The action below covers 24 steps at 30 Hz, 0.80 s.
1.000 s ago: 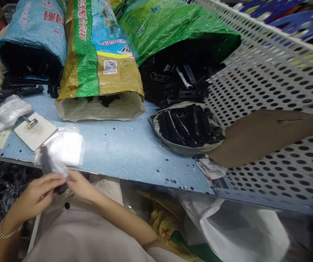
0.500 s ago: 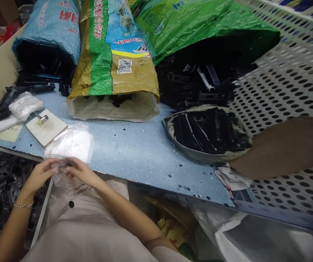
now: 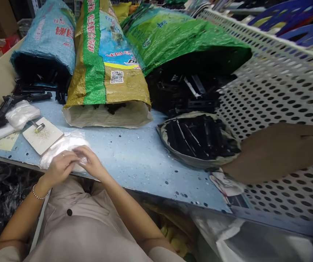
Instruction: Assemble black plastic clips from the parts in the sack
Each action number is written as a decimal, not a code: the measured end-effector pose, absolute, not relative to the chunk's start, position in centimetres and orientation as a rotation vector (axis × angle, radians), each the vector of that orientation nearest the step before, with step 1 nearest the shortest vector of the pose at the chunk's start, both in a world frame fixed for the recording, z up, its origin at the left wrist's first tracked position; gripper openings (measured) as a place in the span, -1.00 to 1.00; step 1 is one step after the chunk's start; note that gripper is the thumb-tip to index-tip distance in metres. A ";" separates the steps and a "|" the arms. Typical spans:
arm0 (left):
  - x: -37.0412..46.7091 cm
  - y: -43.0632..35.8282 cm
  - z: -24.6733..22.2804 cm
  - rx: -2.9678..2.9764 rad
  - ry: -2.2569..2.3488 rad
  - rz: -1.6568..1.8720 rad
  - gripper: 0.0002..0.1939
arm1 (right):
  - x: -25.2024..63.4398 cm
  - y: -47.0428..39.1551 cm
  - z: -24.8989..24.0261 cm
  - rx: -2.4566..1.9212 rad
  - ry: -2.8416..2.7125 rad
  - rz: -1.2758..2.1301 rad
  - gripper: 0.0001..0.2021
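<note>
My left hand (image 3: pixel 61 166) and my right hand (image 3: pixel 91 163) meet over a stack of clear plastic bags (image 3: pixel 59 147) at the table's front edge. Both hands are closed, fingertips pinched close together. A small piece of thin clear plastic (image 3: pixel 83 160) shows between them, seemingly part of a plastic bag; most of it is hidden by the fingers. Just behind the stack lies a square cream board (image 3: pixel 42 137) with specks on it and a small metal-headed tool (image 3: pixel 39 127) resting on top.
A bundled white plastic bag (image 3: pixel 23 114) and a white device (image 3: pixel 2 133) lie left. Woven sacks in blue (image 3: pixel 45 40), gold-green (image 3: pixel 96 83) and green (image 3: pixel 183 47) stand behind, with black parts. A round cloth-lined container (image 3: pixel 197 162) of black parts sits right, near a perforated white wall (image 3: pixel 282 98).
My hands have moved up and right, from below the table edge onto the stack of bags. The clear bag that hung between them is now mostly hidden. The view has shifted slightly.
</note>
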<state>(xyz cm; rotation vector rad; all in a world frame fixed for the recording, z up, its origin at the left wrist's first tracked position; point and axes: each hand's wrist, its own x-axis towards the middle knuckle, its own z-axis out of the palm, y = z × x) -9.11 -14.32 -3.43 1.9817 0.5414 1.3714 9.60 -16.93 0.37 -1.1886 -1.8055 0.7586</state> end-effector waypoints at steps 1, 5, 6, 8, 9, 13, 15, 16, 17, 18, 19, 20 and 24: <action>-9.4 -14.2 -3.2 1.993 0.500 1.365 -0.72 | 9.3 -16.4 0.9 -1.128 -1.820 0.691 -0.81; -12.5 -12.0 -5.5 2.065 0.977 1.337 -0.50 | 8.3 -14.5 1.7 -0.949 -1.640 0.441 -0.95; -13.5 -11.2 -6.7 2.168 1.150 1.188 -0.40 | 8.1 -14.1 1.4 -0.909 -1.707 0.470 -0.92; -15.4 -10.0 -9.3 2.347 1.393 0.779 -0.24 | 7.8 -13.6 0.1 -0.888 -1.981 0.582 -0.83; -16.1 -9.5 -10.5 2.400 1.457 0.619 -0.19 | 7.7 -13.4 -0.8 -0.926 -2.126 0.617 -0.76; -17.4 -8.8 -13.1 2.515 1.511 0.528 -0.25 | 6.9 -13.1 -3.9 -1.204 -2.409 0.526 -0.43; -17.6 -8.6 -13.0 2.546 1.506 0.608 -0.32 | 6.4 -12.8 -4.5 -1.241 -2.456 0.478 -0.43; -17.7 -8.5 -12.7 2.549 1.505 0.662 -0.35 | 6.1 -12.6 -4.7 -1.250 -2.475 0.457 -0.47; -17.9 -8.4 -12.2 2.539 1.507 0.732 -0.37 | 5.9 -12.2 -4.7 -1.266 -2.492 0.434 -0.51; -18.0 -8.2 -11.7 2.517 1.508 0.815 -0.40 | 5.6 -11.8 -4.8 -1.291 -2.513 0.413 -0.53; -18.2 -8.0 -11.2 2.486 1.507 0.902 -0.41 | 5.3 -11.3 -4.8 -1.317 -2.541 0.398 -0.54; -18.3 -7.8 -10.7 2.450 1.504 0.980 -0.43 | 5.0 -10.8 -4.9 -1.335 -2.575 0.390 -0.54; -18.0 -8.1 -10.9 2.413 1.456 1.032 -0.44 | 4.6 -10.0 -4.0 -1.294 -2.722 0.407 -0.56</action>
